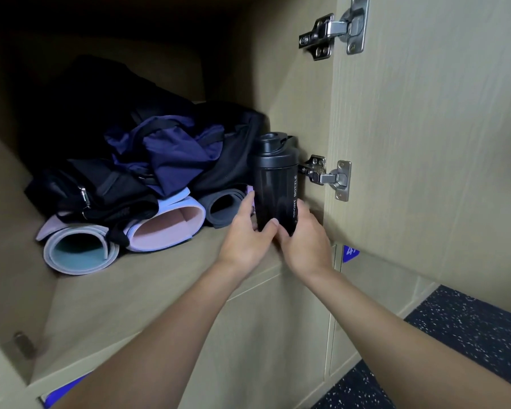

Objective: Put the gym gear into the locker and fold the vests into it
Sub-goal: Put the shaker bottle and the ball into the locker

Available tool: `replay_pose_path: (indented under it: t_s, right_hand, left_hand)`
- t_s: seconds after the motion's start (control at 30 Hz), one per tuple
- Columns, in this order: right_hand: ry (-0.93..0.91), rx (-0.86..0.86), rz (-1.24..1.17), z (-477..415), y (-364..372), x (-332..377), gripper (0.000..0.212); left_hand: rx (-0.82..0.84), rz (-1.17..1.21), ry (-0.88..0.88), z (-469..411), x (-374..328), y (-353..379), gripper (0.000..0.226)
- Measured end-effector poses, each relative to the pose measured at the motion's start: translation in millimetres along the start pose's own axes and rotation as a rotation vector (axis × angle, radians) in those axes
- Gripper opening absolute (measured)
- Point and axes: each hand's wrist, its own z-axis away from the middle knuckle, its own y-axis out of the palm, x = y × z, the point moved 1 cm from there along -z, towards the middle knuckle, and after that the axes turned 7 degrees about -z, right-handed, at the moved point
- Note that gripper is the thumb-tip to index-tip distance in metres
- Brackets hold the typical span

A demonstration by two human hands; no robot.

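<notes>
Both hands are wrapped around the lower part of a black sport bottle that stands upright on the locker shelf, near the shelf's front edge and close to its right side. The left hand grips the bottle from the left, with its thumb laid across the front and its fingertips reaching round the far side. The right hand grips it from the right, fingers curled on the front near the base. Whether the bottle's base rests on the shelf or is held just above it cannot be told, as the hands hide it. White lettering runs up the bottle's side, and its black lid is on.

Just behind the bottle, on the locker's right wall, sits the lower hinge of the open door; an upper hinge shows near the top of the door.

To the left of the bottle, farther back on the shelf, three rolled mats lie side by side with their ends facing out: a dark grey mat nearest the bottle, a pink mat in the middle, and a lilac mat with a teal inner face toward the left wall. On top of them lies a heap of dark gear: a black bag with a metal clasp, and a crumpled navy-blue garment resting on it. The back of the locker is too dark to make out.

Below the door, a speckled dark floor is visible at the lower right.
</notes>
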Motion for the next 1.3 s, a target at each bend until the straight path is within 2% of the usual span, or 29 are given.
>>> replay_pose_path:
  t_s: [0.13,0.23,0.27,0.37,0.4,0.5,0.6,0.7,0.77,0.83,0.9,1.1,1.3]
  right_hand:
    - [0.012,-0.001,0.050,-1,3,-1,0.057]
    - [-0.008,0.009,0.042,1,0,-2,0.049]
    - [-0.026,0.020,0.032,4,-2,-3,0.045]
    - [-0.131,0.039,0.007,18,-11,-13,0.038]
    - [-0.180,0.031,0.006,25,-15,-19,0.035]
    - [-0.310,-0.006,-0.033,43,-29,-38,0.034]
    - [-0.352,0.012,-0.009,64,-40,-58,0.031]
    - [-0.208,0.118,-0.002,94,-40,-89,0.028]
    - [-0.084,0.247,0.002,117,-34,-118,0.030]
    - [0.061,0.431,0.015,141,-23,-148,0.039]
    - [0.208,0.539,0.011,162,-10,-175,0.051]
    - [0.497,0.663,-0.099,203,30,-228,0.076]
    - [0.631,0.770,-0.065,228,57,-258,0.097]
  left_hand:
    - [-0.006,-0.008,-0.030,1,2,-2,0.062]
    - [-0.001,-0.048,-0.048,2,3,-3,0.055]
    - [0.013,-0.088,-0.073,4,1,-3,0.048]
    - [0.042,-0.249,-0.070,10,1,-3,0.056]
    - [0.059,-0.337,-0.056,14,0,-3,0.052]
    - [0.178,-0.584,0.116,28,-2,-8,0.036]
    - [0.344,-0.859,0.317,40,-4,-9,0.055]
    - [0.389,-1.031,0.399,46,-5,-5,0.060]
    - [0.401,-1.110,0.448,45,-5,-3,0.064]
    - [0.422,-1.154,0.471,43,-4,-1,0.068]
    - [0.440,-1.168,0.495,41,-2,1,0.073]
    - [0.430,-1.197,0.564,38,5,0,0.083]
    - [0.393,-1.203,0.601,41,5,-1,0.083]
